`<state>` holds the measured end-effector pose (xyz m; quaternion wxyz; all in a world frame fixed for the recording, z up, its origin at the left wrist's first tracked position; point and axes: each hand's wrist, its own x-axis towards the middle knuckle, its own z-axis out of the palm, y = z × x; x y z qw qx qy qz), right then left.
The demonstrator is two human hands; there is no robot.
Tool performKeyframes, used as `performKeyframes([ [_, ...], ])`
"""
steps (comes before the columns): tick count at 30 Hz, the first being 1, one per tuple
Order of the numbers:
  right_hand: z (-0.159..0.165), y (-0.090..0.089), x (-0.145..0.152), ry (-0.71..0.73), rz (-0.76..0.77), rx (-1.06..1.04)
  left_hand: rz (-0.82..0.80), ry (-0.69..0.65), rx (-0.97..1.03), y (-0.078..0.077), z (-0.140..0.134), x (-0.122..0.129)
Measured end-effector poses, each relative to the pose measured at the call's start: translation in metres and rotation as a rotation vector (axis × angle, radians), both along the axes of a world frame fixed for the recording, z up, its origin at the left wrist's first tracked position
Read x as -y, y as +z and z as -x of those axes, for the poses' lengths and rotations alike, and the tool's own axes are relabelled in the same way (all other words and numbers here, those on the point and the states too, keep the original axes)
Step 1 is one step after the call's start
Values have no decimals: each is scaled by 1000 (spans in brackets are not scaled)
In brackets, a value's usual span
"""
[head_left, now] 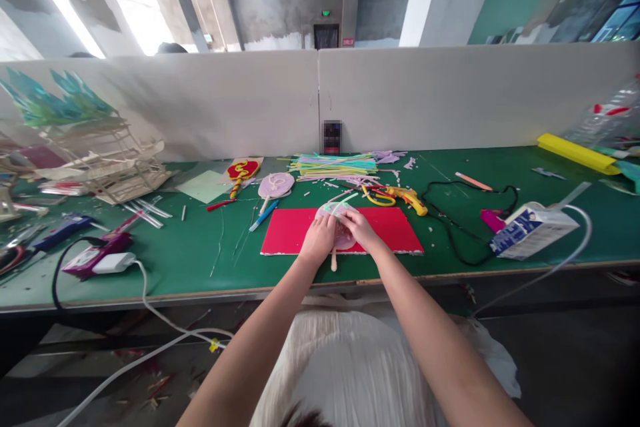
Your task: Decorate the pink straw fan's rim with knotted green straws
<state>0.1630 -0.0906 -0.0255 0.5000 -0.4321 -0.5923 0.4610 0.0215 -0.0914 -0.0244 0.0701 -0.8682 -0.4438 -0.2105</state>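
A pale pink round fan with a short stick handle lies on a red board, its handle pointing toward me. My left hand rests over the fan's left side, fingers bent together at its upper part. From the other side my right hand meets it there, fingertips pinched. Between the fingertips runs a pale green pipe cleaner, its free end sticking up to the right. My fingers cover much of the fan's face and the pipe cleaner's lower part.
Behind the board lies a pile of coloured pipe cleaners. Yellow-handled scissors and a yellow glue gun with a black cord lie right of it. A second pink fan, a red-and-yellow fan and a blue pen lie left.
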Motion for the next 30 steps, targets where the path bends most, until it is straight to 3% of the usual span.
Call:
performKeyframes([
  [16, 1, -1, -2, 22, 0, 9, 6, 9, 21, -3, -3, -4],
  [30, 1, 1, 0, 5, 25, -23, 48, 42, 5, 9, 1, 5],
])
